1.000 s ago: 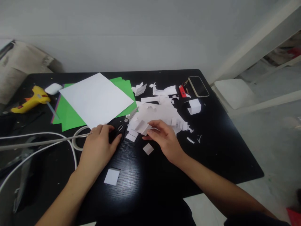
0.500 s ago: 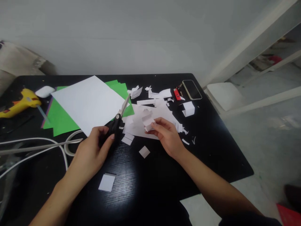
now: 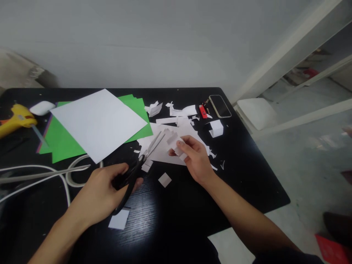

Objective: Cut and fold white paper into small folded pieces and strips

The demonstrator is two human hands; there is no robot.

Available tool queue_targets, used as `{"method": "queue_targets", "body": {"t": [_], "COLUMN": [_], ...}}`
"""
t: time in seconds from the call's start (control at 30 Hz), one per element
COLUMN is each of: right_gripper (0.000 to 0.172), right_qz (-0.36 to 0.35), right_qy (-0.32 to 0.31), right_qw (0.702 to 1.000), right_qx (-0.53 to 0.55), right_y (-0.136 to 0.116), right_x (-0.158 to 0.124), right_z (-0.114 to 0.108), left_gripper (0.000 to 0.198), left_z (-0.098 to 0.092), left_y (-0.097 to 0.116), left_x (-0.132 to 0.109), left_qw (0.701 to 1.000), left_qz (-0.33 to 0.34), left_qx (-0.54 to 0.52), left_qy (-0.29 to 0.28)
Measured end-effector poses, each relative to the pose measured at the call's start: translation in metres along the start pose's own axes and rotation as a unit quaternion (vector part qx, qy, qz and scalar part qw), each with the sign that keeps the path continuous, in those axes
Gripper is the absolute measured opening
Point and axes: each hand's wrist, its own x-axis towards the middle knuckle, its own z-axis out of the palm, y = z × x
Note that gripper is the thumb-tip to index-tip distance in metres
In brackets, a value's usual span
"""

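My left hand grips black-handled scissors, their blades a little apart and pointing up and right. A folded piece of white paper is pinched between the thumb and fingers of my right hand. The blade tips lie just left of this paper; whether they touch it I cannot tell. Beneath both sits a larger white sheet with cut edges. Small creased paper squares lie nearer me: one square in the middle, another square below the scissors, and a creased piece beside the blades.
At the left lie green sheets under a white sheet, a yellow glue gun and a looped white cable. Paper scraps, a red lighter, a phone and a folded paper box are at the far right.
The scissors have opened, and their blades have swung right and down toward the folded paper. My right hand has tilted the paper slightly. The whole view has shifted a little.
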Motion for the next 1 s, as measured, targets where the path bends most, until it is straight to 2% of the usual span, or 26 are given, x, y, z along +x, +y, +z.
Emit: {"method": "queue_targets", "body": {"t": [0.07, 0.13, 0.27, 0.57, 0.8, 1.0], "right_gripper": [0.021, 0.02, 0.02, 0.036, 0.028, 0.029], "right_qz": [-0.003, -0.005, -0.003, 0.016, -0.001, 0.015], "right_qy": [0.003, 0.002, 0.015, 0.043, 0.032, 0.03], "right_qw": [1.0, 1.0, 1.0, 0.999, 0.999, 0.999], "right_qx": [-0.004, -0.004, -0.005, -0.004, 0.027, 0.03], "right_y": [0.002, 0.003, 0.004, 0.003, 0.005, 0.006], "right_x": [0.0, 0.001, 0.001, 0.0, -0.001, -0.003], "right_z": [-0.001, -0.001, 0.001, 0.003, 0.004, 0.005], "left_gripper": [0.043, 0.045, 0.044, 0.044, 0.042, 0.041], "left_z": [-0.001, -0.002, -0.003, 0.001, 0.005, 0.008], "left_y": [-0.001, -0.001, 0.0, -0.001, -0.001, 0.003], "left_x": [-0.001, -0.001, -0.002, -0.002, -0.001, -0.002], "left_qw": [0.998, 0.996, 0.995, 0.993, 0.991, 0.993], "left_qz": [-0.002, 0.001, 0.023, 0.024, 0.014, 0.015], "left_qx": [0.038, 0.055, 0.057, 0.075, 0.083, 0.066], "left_qy": [-0.052, -0.074, -0.079, -0.092, -0.104, -0.101]}}
